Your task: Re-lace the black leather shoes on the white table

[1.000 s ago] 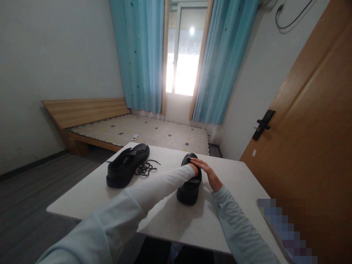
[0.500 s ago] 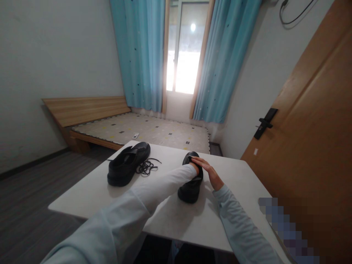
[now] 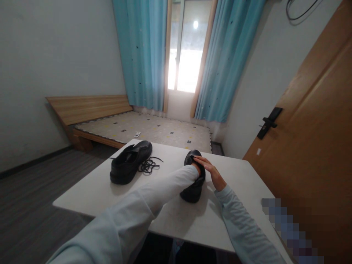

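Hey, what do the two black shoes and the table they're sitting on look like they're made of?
Both the left shoe and the shoe under the hands look like smooth black leather or a leather-like synthetic, given the soft sheen on their uppers; which one cannot be told. The table has a matte white top, likely laminate or painted board, flat and without visible grain.

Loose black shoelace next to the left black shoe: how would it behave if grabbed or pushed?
The tangled black shoelace lying on the white table beside the black leather shoe probably is floppy: it lies in slack loops. Likely very light, given how thin it is. A push would probably bunch it up, and lifting one end would likely leave the rest dangling.
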